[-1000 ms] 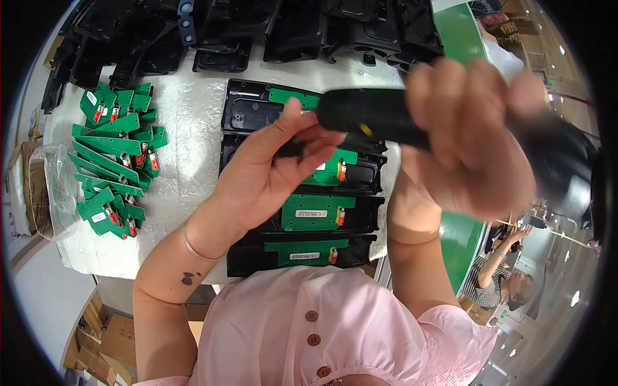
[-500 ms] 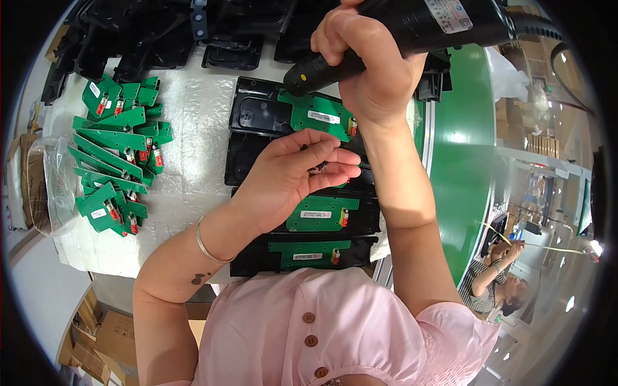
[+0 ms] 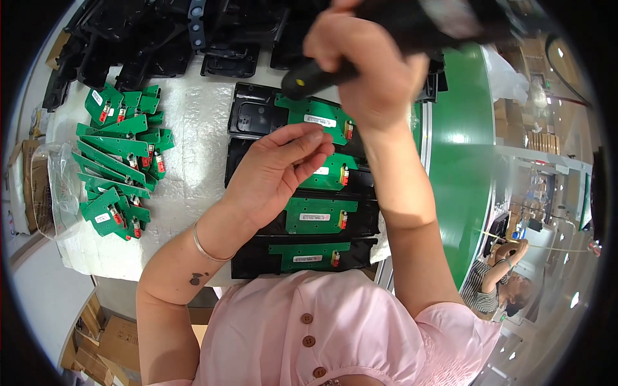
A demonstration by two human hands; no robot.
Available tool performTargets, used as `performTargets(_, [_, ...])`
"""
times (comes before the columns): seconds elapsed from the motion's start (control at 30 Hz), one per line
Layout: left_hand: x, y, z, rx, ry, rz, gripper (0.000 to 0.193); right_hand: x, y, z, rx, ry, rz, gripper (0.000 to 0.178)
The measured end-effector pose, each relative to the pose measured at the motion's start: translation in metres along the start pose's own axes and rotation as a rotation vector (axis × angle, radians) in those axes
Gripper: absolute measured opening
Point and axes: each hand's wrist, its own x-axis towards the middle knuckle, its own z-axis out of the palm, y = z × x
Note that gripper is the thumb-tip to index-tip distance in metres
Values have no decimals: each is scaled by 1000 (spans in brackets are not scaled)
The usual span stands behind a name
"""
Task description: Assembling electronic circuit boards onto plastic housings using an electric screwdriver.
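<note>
Black cylindrical handheld power tool (image 3: 412, 27): right hand (image 3: 370, 69) wraps its narrow end, nose by a green circuit board (image 3: 322, 110); probably stiff, weighty, best held there. Board lies in a black plastic housing (image 3: 254, 119). Left hand (image 3: 277, 164): fingertips pinched, contents unclear. White-covered bench (image 3: 196, 145) beneath.

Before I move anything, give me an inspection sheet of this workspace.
Surface: white tabletop, creased.
Work pieces: four black trays, each with a green board; board pile at left.
Clutter: black plastic parts along the far side; clear bag by the pile.
Grips: left grip, fingers curled, contents unclear; right grip around a black hand tool.
Cables: dark cable, upper right; ends unclear.
Surroundings: person in stripes, right; cardboard boxes, lower left.
</note>
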Motion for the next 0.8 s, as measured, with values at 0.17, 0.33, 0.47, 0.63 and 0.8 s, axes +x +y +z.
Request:
performTargets(0.17, [5, 2, -5, -153, -53, 22, 15, -17, -59, -36, 120, -348, -244, 32])
performTargets(0.33, [2, 4, -4, -209, -104, 16, 16, -35, -68, -41, 87, -488, -185, 42])
performTargets(0.47, [5, 1, -7, -205, -144, -16, 18, -37, -65, -41, 102, -433, -217, 41])
performTargets(0.63, [-4, -4, 13, -83, -161, -55, 37, -38, -44, -34, 132, -344, -248, 38])
performTargets(0.8, [-5, -18, 7, -167, -83, -216, 34, -38, 0, -33, 49, -94, -228, 26])
